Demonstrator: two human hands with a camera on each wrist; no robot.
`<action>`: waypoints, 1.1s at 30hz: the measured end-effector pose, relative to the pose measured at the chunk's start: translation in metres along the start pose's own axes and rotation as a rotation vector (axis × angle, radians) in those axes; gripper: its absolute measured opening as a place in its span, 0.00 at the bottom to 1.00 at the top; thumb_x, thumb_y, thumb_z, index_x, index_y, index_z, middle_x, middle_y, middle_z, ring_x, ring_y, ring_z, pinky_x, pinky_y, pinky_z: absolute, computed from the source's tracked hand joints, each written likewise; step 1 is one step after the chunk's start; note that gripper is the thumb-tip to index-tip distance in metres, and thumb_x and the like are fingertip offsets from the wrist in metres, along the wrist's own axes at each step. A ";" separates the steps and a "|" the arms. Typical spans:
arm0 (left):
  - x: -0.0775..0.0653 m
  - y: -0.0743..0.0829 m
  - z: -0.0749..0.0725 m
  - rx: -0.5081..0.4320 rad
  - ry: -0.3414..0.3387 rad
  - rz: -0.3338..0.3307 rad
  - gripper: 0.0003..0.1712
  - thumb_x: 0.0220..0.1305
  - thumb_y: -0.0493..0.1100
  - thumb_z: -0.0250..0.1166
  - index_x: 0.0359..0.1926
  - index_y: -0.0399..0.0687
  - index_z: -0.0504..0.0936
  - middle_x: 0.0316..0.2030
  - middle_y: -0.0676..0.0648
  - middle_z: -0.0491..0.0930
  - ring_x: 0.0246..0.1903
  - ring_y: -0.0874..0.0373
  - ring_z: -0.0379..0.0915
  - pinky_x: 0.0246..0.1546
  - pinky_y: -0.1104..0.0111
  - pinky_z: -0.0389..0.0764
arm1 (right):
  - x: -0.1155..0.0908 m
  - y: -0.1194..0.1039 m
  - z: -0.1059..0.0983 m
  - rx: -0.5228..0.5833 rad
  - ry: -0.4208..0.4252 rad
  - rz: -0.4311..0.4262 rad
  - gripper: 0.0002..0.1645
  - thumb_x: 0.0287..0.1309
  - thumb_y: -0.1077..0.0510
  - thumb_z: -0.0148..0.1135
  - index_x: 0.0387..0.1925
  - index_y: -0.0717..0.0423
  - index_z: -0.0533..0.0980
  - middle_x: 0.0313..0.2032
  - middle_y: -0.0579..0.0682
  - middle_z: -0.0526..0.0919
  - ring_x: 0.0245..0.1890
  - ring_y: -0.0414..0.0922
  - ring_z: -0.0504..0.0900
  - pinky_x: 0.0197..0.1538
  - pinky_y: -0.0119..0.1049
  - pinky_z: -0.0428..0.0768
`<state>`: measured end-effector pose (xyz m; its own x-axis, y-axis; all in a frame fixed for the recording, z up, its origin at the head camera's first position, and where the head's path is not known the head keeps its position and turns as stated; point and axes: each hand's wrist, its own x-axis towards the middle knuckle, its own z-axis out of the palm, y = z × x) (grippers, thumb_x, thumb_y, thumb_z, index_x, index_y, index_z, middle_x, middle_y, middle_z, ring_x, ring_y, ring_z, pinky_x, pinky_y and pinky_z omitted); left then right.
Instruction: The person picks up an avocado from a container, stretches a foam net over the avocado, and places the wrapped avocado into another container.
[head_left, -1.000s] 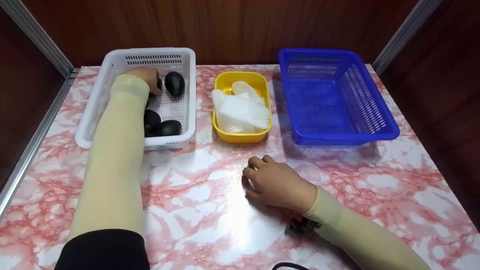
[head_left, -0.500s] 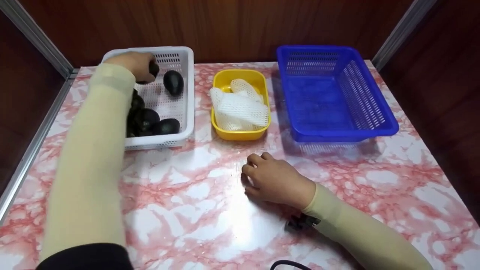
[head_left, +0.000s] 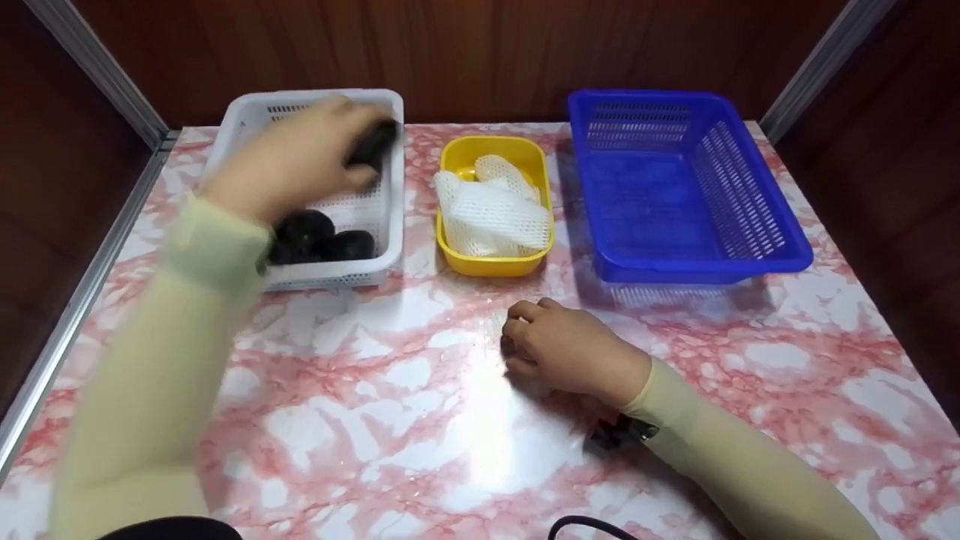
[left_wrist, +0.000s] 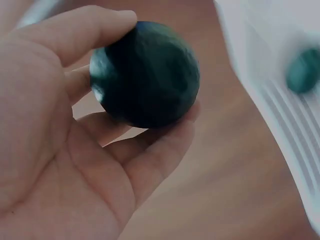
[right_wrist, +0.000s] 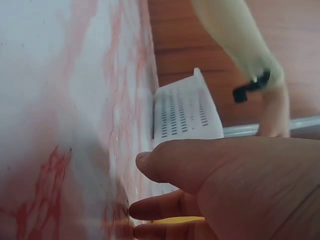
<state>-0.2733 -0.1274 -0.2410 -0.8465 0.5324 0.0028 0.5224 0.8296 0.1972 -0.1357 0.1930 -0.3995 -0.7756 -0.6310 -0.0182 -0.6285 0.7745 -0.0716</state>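
My left hand [head_left: 289, 161] is over the white basket [head_left: 395, 199], gripping a dark avocado [head_left: 373, 144] between thumb and fingers. Close up in the left wrist view, the avocado [left_wrist: 147, 75] is round-ended, with fingertips wrapped under it and the thumb on top. More dark avocados [head_left: 306, 227] lie at the near end of the basket, partly hidden behind the left forearm. Loosely curled and holding nothing, my right hand [head_left: 576, 351] rests on the marbled tabletop in front of the yellow container [head_left: 491, 265].
White foam net sleeves [head_left: 499, 216] fill the yellow container, some hanging over its rim. A blue basket [head_left: 637, 195] with nothing inside stands at the right. Wooden panels close off the back and sides. A black cable [head_left: 581, 519] lies at the front edge.
The left hand has raised the avocado out of the white basket and brought it rightward, closer to the camera. My right hand stays in place; the head view has shifted slightly.
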 end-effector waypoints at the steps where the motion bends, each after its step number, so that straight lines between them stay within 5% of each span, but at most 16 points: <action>1: -0.007 0.013 0.006 -0.024 0.024 0.051 0.41 0.70 0.49 0.65 0.79 0.67 0.58 0.70 0.39 0.69 0.60 0.39 0.73 0.58 0.37 0.77 | -0.001 0.002 0.000 0.006 0.003 -0.003 0.18 0.62 0.41 0.66 0.45 0.47 0.81 0.53 0.49 0.82 0.47 0.55 0.81 0.37 0.50 0.84; 7: -0.035 0.078 0.051 -0.048 0.072 0.373 0.41 0.63 0.48 0.73 0.74 0.68 0.67 0.66 0.49 0.74 0.58 0.50 0.77 0.56 0.50 0.83 | -0.009 0.014 0.002 0.063 0.041 -0.012 0.17 0.61 0.44 0.69 0.42 0.52 0.82 0.50 0.52 0.82 0.48 0.52 0.82 0.52 0.46 0.83; 13: -0.049 0.113 0.101 -0.029 0.058 0.564 0.42 0.61 0.48 0.73 0.74 0.66 0.67 0.62 0.48 0.77 0.52 0.52 0.79 0.51 0.58 0.84 | -0.016 0.028 0.008 0.098 0.104 0.003 0.13 0.55 0.49 0.74 0.38 0.52 0.82 0.38 0.47 0.79 0.35 0.43 0.78 0.41 0.39 0.81; 18: -0.047 0.123 0.139 0.011 0.016 0.611 0.35 0.66 0.54 0.69 0.72 0.65 0.70 0.59 0.48 0.77 0.52 0.52 0.78 0.53 0.57 0.83 | -0.017 0.036 0.009 0.089 0.073 0.032 0.17 0.50 0.50 0.75 0.38 0.52 0.79 0.34 0.46 0.76 0.30 0.41 0.73 0.34 0.36 0.76; 24: -0.037 0.125 0.171 0.061 -0.042 0.637 0.32 0.67 0.52 0.68 0.70 0.64 0.72 0.53 0.48 0.78 0.45 0.52 0.78 0.47 0.58 0.83 | -0.017 0.040 0.009 0.082 0.048 0.008 0.18 0.48 0.51 0.77 0.40 0.50 0.81 0.35 0.47 0.79 0.34 0.42 0.76 0.38 0.37 0.79; 33: -0.025 0.120 0.176 0.063 -0.096 0.584 0.37 0.63 0.50 0.70 0.72 0.64 0.69 0.54 0.47 0.76 0.47 0.50 0.78 0.54 0.56 0.82 | -0.011 0.043 0.000 0.062 0.039 0.027 0.22 0.50 0.50 0.78 0.44 0.53 0.81 0.38 0.49 0.80 0.36 0.44 0.78 0.41 0.40 0.83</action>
<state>-0.1715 -0.0121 -0.3897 -0.4058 0.9139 0.0044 0.9063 0.4018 0.1312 -0.1541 0.2327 -0.4027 -0.7949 -0.6064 0.0181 -0.6030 0.7865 -0.1330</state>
